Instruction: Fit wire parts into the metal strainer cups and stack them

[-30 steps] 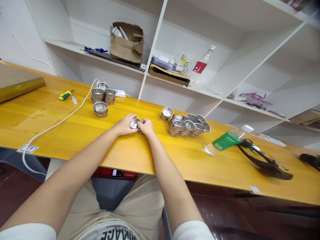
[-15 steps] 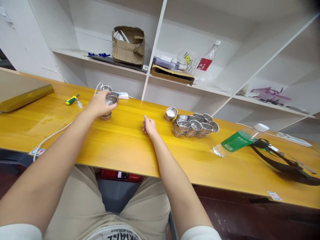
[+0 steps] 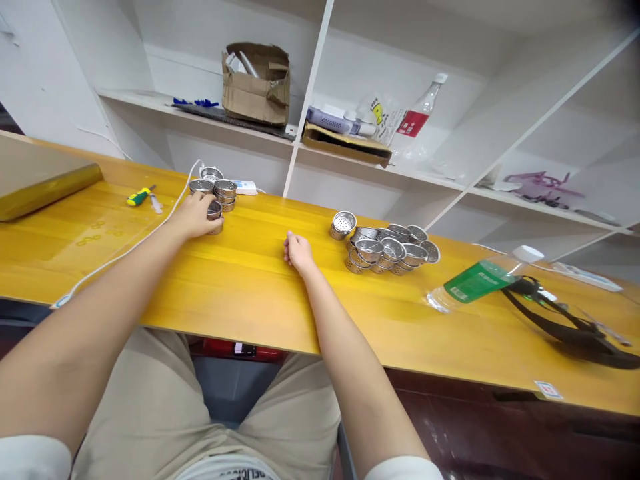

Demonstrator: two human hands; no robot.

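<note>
My left hand (image 3: 193, 215) is closed around a perforated metal strainer cup (image 3: 215, 212), low at the front of a small group on the left. Right behind it are more strainer cups (image 3: 227, 189), some stacked two high. My right hand (image 3: 299, 253) rests on the table with its fingers curled in, and nothing shows in it. To its right stands a single stack of strainer cups (image 3: 343, 225). Beside that is a larger cluster of strainer cups (image 3: 392, 249), piled in layers, with one tilted outward at the right end.
A white cable (image 3: 115, 257) runs over the table past my left forearm. A green-and-yellow screwdriver (image 3: 139, 196) lies farther left. At right are a lying bottle with a green label (image 3: 473, 283) and a black headset-like strap (image 3: 560, 327). Shelves behind hold a cardboard box (image 3: 257, 87).
My left hand has lowered the strainer cup towards the table at the front of the left group, uncovering the cups behind. My right hand has stayed put.
</note>
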